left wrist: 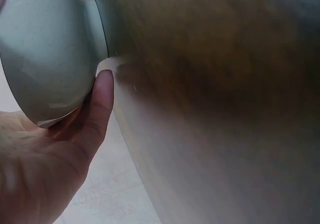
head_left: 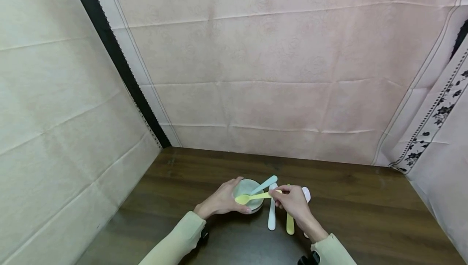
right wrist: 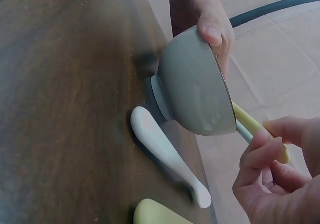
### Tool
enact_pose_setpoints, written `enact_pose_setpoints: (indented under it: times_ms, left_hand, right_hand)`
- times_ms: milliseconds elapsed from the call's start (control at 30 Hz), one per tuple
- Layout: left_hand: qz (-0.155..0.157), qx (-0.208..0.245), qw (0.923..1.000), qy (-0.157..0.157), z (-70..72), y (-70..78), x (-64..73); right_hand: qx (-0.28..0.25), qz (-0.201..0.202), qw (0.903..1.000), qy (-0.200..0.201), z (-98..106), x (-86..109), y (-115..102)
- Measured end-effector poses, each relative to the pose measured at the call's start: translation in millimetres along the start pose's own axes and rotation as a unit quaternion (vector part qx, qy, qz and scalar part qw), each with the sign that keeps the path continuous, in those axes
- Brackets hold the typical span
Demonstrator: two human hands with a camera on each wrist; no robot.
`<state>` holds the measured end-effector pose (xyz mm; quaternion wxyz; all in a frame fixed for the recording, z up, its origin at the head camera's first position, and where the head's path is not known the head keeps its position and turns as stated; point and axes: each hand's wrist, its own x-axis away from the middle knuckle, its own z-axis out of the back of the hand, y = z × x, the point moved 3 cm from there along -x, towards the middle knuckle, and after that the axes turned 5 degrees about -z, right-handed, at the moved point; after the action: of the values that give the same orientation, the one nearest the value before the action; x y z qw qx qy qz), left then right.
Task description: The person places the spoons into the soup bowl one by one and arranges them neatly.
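My left hand point(head_left: 222, 198) grips a pale grey-green bowl point(head_left: 244, 184) by its side, thumb at the near rim and fingers round the far side. The bowl point(right wrist: 195, 89) stands upright on its foot at the tabletop. Between thumb and fingertips, my right hand point(head_left: 293, 206) pinches the handle of a yellow spoon point(head_left: 255, 197), whose head lies over the bowl's opening. A light blue spoon point(head_left: 267, 182) leans in the bowl, its handle sticking out over the far right rim. Part of the bowl's inside is hidden by the yellow spoon.
On the dark wooden table point(head_left: 226, 240), right of the bowl, lie a whitish spoon point(head_left: 271, 216), another yellow spoon point(head_left: 290, 225) and a white spoon point(head_left: 306, 194) partly hidden by my right hand. Pale cloth point(head_left: 256, 94) hangs at the back and both sides.
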<state>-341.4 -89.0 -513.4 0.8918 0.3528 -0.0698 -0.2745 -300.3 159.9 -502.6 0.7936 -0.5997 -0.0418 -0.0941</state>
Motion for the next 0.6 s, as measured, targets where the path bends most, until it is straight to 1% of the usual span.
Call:
enact_pose_setpoints:
  times_ms: [233, 367, 600]
  left_hand:
    - [-0.005, -0.006, 1.0, 0.002, 0.5, -0.7, -1.2]
    - [-0.007, -0.006, 1.0, 0.002, 0.8, -0.9, -1.0]
    - [0.001, -0.003, 1.0, 0.0, -0.1, -1.5, -0.7]
  right_hand:
    - [-0.015, -0.008, 0.9999, 0.003, 0, -8.4, -2]
    - [-0.013, -0.013, 0.9998, 0.01, 0, -11.9, -2]
    - [-0.014, -0.015, 0.9997, 0.013, -2, -13.9, 0]
